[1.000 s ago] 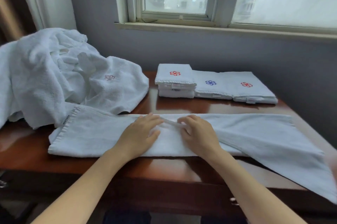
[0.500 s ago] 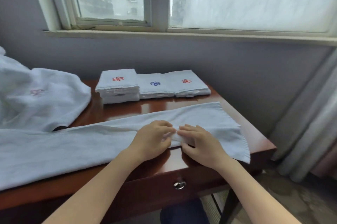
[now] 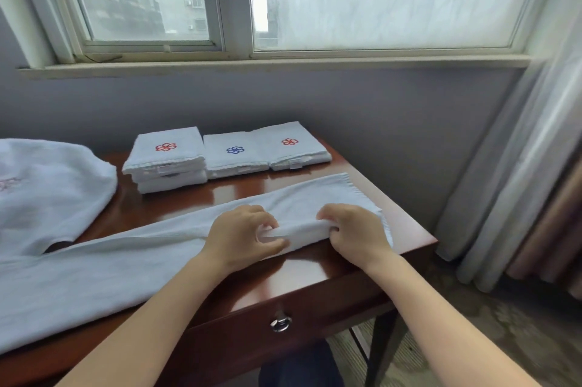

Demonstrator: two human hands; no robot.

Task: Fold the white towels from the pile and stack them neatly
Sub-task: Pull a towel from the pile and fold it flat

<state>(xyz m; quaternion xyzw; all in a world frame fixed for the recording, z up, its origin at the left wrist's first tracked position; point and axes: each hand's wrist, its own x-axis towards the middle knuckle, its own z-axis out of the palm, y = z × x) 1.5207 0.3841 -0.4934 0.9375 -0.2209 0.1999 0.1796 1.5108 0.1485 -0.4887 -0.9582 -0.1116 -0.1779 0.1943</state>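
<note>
Here, a long white terry towel (image 3: pixel 126 264), folded lengthwise into a band, is laid slantwise across the glossy reddish-brown wooden table (image 3: pixel 315 270), from the lower left of the frame up to the table's corner at centre right. Its near edge is gripped by both hands close to that right end. The left hand (image 3: pixel 242 235) is curled over the cloth with the thumb pinching the fold, and the right hand (image 3: pixel 356 232), just to its right, is clenched on the same thickened edge. A short bunched stretch of towel is held between them.

Behind them, in the middle of the frame, folded white towels are lined up side by side: a stack of two with a red flower emblem (image 3: pixel 167 156), a single one with a blue emblem (image 3: pixel 234 153) and a single one with a red emblem (image 3: pixel 293 145). A loose pile of unfolded white towels (image 3: pixel 47 194) is seen at the left edge. A round metal drawer pull (image 3: pixel 280 323) is visible at lower centre, and pale curtains (image 3: pixel 519 182) at the right.
</note>
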